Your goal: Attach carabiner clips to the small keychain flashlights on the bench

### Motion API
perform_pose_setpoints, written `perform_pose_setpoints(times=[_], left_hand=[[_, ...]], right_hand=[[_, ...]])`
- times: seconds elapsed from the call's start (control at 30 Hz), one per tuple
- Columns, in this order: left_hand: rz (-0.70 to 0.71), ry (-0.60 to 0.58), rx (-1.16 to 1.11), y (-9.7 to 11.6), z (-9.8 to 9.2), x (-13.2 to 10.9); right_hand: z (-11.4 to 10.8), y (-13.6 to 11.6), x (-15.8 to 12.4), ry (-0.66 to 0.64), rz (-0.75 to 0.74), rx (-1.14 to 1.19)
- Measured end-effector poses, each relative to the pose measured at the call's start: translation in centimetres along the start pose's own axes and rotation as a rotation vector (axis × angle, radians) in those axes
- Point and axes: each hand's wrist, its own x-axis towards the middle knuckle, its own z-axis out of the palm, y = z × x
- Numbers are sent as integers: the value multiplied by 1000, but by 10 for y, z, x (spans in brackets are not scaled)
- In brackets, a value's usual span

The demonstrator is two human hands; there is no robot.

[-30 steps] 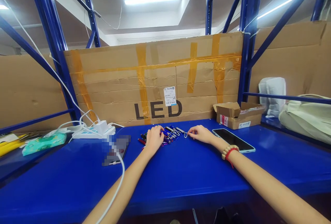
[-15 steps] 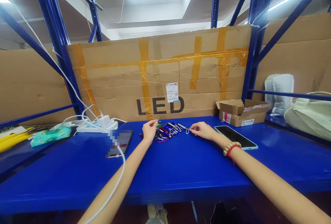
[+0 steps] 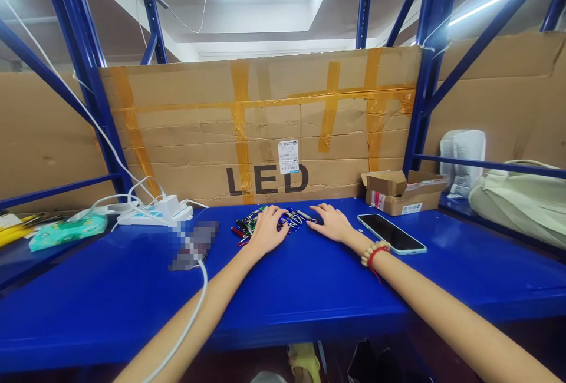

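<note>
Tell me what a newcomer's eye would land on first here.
The big taped cardboard sheet lettered LED stands along the back of the blue table. In front of it, the left hand and right hand touch a pile of small colourful clip-on gadgets. A dark phone lies just right of the right hand.

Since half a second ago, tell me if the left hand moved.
Yes: the left hand has shifted right, away from the corded phone, further over the pile of keychains.
</note>
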Motion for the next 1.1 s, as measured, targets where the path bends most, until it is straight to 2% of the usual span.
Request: perform_pose_setpoints(times=[0.17,0.3,0.47,0.63,0.83,1.1], left_hand=[[117,-79,-25,17,2,-4],[80,-88,-11,13,6,-2],[32,-78,-13,0,10,-1],[109,-149,6,-3,15,-2],[51,-205,10,-5,18,-1],[61,-202,11,-3,17,-1]], right_hand=[[4,-4,5,-112,-164,-38],[0,1,7,-37,-89,-39],[1,10,7,10,-17,76],[1,9,5,-7,10,112],[-1,3,3,-52,-63,35],[-6,-4,0,108,185,-15]])
